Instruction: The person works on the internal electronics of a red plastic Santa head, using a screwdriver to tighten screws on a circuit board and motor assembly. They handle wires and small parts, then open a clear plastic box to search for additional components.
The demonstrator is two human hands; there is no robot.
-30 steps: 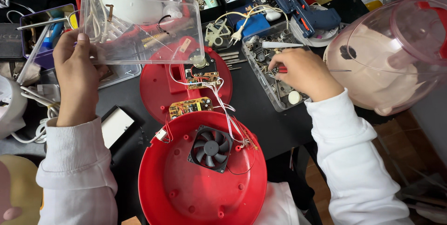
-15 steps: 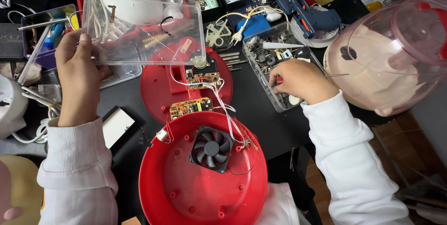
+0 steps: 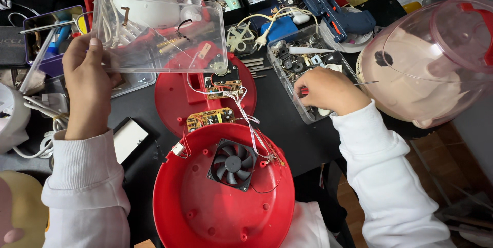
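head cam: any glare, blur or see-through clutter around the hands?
Head view: sharp, evenly lit, no motion blur; the left hand holds a clear plastic box with faint sheen, clutter visible through it; the right hand casts soft shadow over the parts tray; the pink dome shows mild reflections.

The right hand (image 3: 324, 90) now sits lower and nearer the body than a second ago, drawn back from the middle of the clear plastic parts tray full of small metal pieces (image 3: 308, 58) to its near edge. It now grips a thin tool with a red handle and a slim metal shaft (image 3: 354, 83), whose tip points right. The left hand (image 3: 88, 81) keeps the clear plastic rectangular box (image 3: 159, 32) slightly higher.
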